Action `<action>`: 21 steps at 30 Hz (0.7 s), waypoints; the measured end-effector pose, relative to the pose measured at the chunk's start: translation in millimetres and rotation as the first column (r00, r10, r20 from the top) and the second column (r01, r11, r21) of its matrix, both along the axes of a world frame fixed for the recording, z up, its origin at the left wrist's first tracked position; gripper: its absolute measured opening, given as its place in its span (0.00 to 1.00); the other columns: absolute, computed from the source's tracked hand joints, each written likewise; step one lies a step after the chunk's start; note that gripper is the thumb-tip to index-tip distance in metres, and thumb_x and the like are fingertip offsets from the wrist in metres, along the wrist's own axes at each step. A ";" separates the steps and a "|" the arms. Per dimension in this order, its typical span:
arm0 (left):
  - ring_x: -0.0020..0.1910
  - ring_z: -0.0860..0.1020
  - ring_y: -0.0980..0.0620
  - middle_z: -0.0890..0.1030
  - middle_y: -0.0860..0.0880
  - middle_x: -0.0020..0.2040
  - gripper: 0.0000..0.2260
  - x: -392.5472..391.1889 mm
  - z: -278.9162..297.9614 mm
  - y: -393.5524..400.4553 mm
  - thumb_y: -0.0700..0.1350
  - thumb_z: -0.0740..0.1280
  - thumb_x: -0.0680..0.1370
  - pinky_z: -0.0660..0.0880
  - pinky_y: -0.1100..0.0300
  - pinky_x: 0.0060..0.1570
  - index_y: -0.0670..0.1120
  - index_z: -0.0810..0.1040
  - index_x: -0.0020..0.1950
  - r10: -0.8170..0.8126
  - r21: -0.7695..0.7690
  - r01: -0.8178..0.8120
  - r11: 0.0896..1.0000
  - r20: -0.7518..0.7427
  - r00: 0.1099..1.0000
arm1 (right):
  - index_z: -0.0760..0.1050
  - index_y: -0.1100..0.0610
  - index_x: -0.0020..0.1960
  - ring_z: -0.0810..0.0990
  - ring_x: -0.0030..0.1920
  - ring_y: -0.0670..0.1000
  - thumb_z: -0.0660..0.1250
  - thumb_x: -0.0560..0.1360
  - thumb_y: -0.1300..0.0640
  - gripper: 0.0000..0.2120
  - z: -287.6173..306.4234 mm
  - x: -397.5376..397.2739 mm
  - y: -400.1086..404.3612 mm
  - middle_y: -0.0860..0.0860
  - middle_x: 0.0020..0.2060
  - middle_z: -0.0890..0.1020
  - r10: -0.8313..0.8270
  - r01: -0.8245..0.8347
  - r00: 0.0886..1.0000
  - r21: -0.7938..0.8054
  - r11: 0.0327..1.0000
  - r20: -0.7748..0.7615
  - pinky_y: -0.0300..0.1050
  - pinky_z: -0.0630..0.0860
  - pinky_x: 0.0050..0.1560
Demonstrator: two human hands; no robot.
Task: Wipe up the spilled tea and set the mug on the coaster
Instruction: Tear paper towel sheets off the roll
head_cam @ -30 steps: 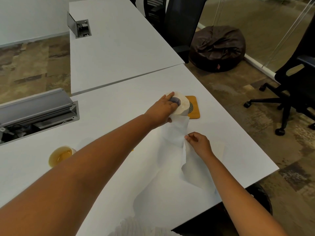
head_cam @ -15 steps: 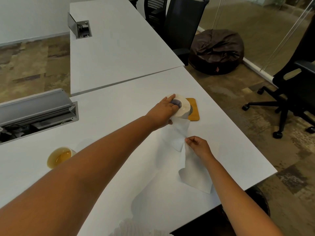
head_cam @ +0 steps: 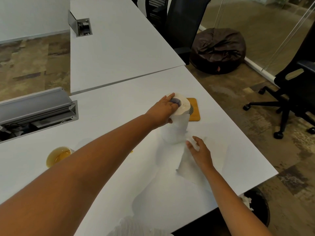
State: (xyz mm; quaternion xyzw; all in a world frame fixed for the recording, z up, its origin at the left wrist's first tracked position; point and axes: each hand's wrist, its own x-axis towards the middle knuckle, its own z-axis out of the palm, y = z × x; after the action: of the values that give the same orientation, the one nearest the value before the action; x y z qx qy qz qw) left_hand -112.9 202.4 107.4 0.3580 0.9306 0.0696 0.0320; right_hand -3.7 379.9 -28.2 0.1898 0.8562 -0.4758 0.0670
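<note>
Having just let go of the torn paper sheet, the right hand hovers with fingers spread while the left hand grips the roll, leaving the tea unwiped.

Single head-worn wide-angle view, forward and steeply down, close over the white table.

Left forearm hides part of the mug
</note>
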 end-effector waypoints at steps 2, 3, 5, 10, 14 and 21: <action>0.75 0.52 0.42 0.65 0.46 0.72 0.28 0.0 -0.4 0.7 0.42 0.71 0.71 0.50 0.51 0.73 0.42 0.66 0.69 -0.001 0.001 0.001 1.000 -0.004 1.000 | 0.57 0.49 0.73 0.59 0.74 0.53 0.64 0.70 0.36 0.37 0.6 2.5 -11.3 0.48 0.74 0.61 0.112 -0.116 0.993 0.151 0.982 0.031 0.65 0.50 0.72; 0.75 0.52 0.42 0.65 0.46 0.72 0.28 -0.2 -0.6 0.8 0.42 0.71 0.71 0.49 0.51 0.73 0.42 0.66 0.69 0.001 -0.001 -0.001 1.000 -0.003 1.000 | 0.53 0.48 0.74 0.54 0.75 0.54 0.65 0.70 0.36 0.40 -1.7 4.1 -15.8 0.48 0.76 0.56 0.176 -0.189 0.981 0.234 0.954 0.077 0.67 0.49 0.71; 0.75 0.52 0.43 0.65 0.45 0.72 0.28 -0.8 -1.3 0.1 0.42 0.72 0.71 0.49 0.51 0.73 0.42 0.66 0.69 0.000 -0.006 0.000 1.000 -0.003 1.000 | 0.48 0.44 0.75 0.46 0.76 0.56 0.66 0.71 0.40 0.40 -11.5 8.7 -16.9 0.48 0.77 0.47 0.266 -0.314 0.947 0.350 0.883 0.179 0.69 0.47 0.70; 0.75 0.52 0.42 0.65 0.45 0.72 0.28 0.0 -2.3 -1.9 0.42 0.72 0.71 0.49 0.51 0.73 0.41 0.66 0.69 -0.011 -0.003 0.011 1.000 -0.019 1.000 | 0.45 0.39 0.74 0.37 0.76 0.54 0.57 0.75 0.41 0.32 -38.4 22.3 8.2 0.46 0.76 0.40 0.338 -0.474 0.875 0.467 0.747 0.348 0.68 0.39 0.71; 0.75 0.52 0.42 0.65 0.45 0.72 0.28 -0.4 -2.2 -3.1 0.42 0.72 0.71 0.49 0.52 0.73 0.41 0.66 0.69 -0.007 0.001 0.007 1.000 -0.016 1.000 | 0.41 0.40 0.74 0.36 0.76 0.52 0.51 0.78 0.40 0.30 -44.0 25.8 25.6 0.45 0.76 0.38 0.360 -0.494 0.868 0.519 0.698 0.342 0.66 0.39 0.71; 0.75 0.52 0.43 0.65 0.45 0.72 0.27 -2.8 -1.8 -7.4 0.42 0.71 0.71 0.49 0.52 0.73 0.41 0.67 0.68 0.014 0.027 -0.014 1.000 -0.002 1.000 | 0.40 0.42 0.75 0.36 0.76 0.50 0.51 0.79 0.41 0.30 -42.0 31.0 39.9 0.44 0.76 0.39 0.359 -0.494 0.868 0.515 0.701 0.344 0.64 0.37 0.72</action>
State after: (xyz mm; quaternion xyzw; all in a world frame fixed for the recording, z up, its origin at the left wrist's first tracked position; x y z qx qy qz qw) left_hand -115.7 194.9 105.7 0.3521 0.9320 0.0819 0.0255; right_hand 27.4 419.8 -70.2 0.0468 0.9679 -0.1349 0.2069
